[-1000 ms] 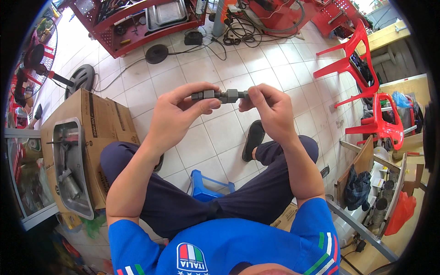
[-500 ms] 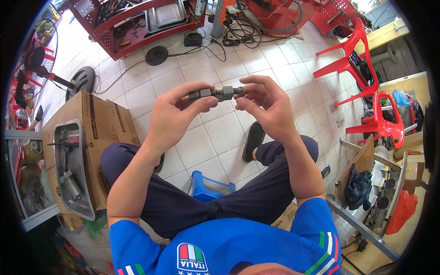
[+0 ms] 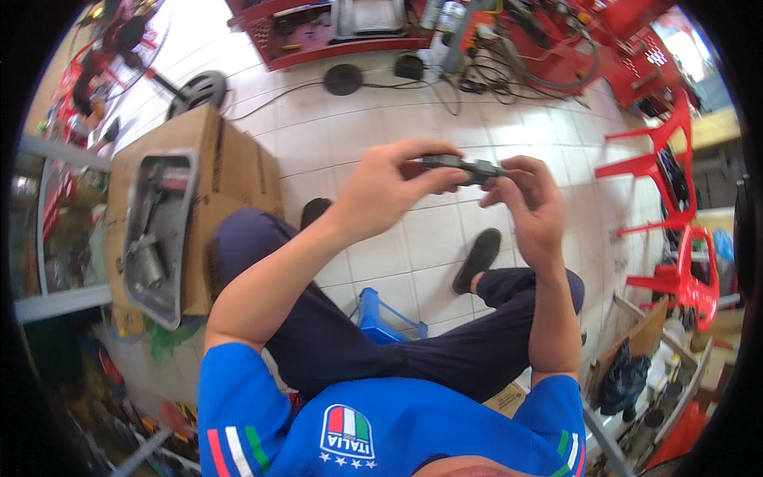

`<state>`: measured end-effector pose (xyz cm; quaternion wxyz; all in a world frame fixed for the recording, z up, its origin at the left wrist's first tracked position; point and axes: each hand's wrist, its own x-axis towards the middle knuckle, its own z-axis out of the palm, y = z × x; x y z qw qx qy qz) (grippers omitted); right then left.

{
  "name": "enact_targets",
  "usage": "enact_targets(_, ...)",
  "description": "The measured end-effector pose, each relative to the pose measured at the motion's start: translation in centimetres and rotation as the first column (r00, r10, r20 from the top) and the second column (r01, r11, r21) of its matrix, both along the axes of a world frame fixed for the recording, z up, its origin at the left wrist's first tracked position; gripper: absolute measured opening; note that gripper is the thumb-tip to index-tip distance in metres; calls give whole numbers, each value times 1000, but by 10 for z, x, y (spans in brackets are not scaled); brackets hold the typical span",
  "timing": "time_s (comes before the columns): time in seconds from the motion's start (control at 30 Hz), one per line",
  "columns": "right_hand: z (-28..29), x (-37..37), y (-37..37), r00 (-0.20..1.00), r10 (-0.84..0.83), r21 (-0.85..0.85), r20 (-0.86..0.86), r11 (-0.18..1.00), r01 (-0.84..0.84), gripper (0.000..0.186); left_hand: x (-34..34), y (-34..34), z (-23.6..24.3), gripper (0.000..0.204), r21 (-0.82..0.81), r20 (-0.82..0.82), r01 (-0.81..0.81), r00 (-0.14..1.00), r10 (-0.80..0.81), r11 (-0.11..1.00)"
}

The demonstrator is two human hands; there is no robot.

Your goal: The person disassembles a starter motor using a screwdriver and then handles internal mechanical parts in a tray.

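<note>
A short, dark grey metal threaded fitting [image 3: 480,168] with hex-shaped sections lies roughly level between my two hands, above the tiled floor. My left hand [image 3: 393,187] is closed around its left part, the thumb in front and the fingers behind. At the other end, the fingertips of my right hand [image 3: 534,199] close on the tip, thumb and fingers bent toward it. Slight blur hides its finer detail, and my fingers cover both ends.
To my left, a metal tray [image 3: 189,230] holding a cylindrical metal part [image 3: 149,262] rests on a cardboard box [image 3: 242,167]. A blue stool [image 3: 377,314] stands between my legs. Ahead is a red tool cart [image 3: 350,44]; cables [image 3: 489,75] lie nearby. Red plastic chairs [image 3: 675,274] stand at right.
The view has turned left, so the surroundings shift right in it. My right fingers, more spread before, are now closer around the fitting's right end. My left hand keeps its grip.
</note>
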<state>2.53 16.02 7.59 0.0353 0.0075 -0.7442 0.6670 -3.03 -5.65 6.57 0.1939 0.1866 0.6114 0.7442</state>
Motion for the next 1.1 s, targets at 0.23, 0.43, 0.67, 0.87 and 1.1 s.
enact_targets(0.23, -6, -3, -3, 999, -19, 41, -37, 999, 21, 23, 2, -7, 3, 28, -44, -21, 0, 1000, -1, 999)
enact_targets(0.43, -3, -9, -9, 997, -34, 77, -74, 996, 40, 38, 4, -15, 2, 28, -40, -231, -108, 968, 96, 993)
enact_targets(0.67, -6, -21, -15, 994, 8, 187, -107, 982, 12, 29, -2, -37, 7, 26, 6, -156, -242, 958, 240, 970)
enact_targets(0.87, -7, -28, -24, 988, 10, 170, -157, 985, 17, 23, -8, -95, 44, 28, 174, -294, -532, 775, 560, 828)
enact_targets(1.1, -7, -22, -21, 991, 19, 148, -132, 989, 1, 22, 49, -229, 69, 32, -120, -408, -855, 506, 760, 505)
